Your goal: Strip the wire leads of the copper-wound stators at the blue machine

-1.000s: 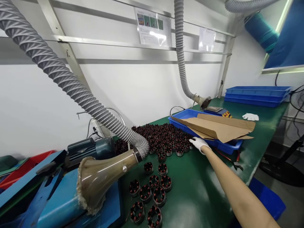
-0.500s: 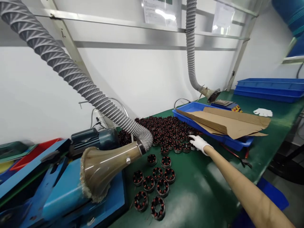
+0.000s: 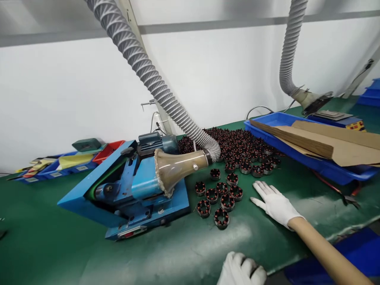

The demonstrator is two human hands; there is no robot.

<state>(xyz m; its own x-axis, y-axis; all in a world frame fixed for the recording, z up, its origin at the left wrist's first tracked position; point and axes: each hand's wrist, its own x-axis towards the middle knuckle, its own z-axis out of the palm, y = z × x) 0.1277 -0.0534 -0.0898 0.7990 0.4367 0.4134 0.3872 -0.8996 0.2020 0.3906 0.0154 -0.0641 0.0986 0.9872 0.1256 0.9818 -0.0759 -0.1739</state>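
My right hand point(image 3: 274, 202), in a white glove, is held flat over the green table with its fingers spread and nothing in it. To its left stands a loose group of ring-shaped motor stators point(image 3: 221, 218) with copper-coloured windings and black inner parts. My left hand point(image 3: 239, 272), also gloved, shows at the bottom edge with its fingers curled. Whatever it may hold is hidden. A dense mass of similar stators point(image 3: 237, 144) covers the back of the table.
A blue belt machine point(image 3: 148, 178) with a suction horn point(image 3: 181, 166) and grey hose point(image 3: 160, 87) stands left of the stators. At right a blue tray point(image 3: 274, 118) carries cardboard point(image 3: 356, 144), with pliers point(image 3: 350, 200) close by. Small bins point(image 3: 74, 168) sit at far left.
The view has swung left and down. My right hand has come away from the edge of the stator mass towards the table's front and lies open. My left hand has come into view.
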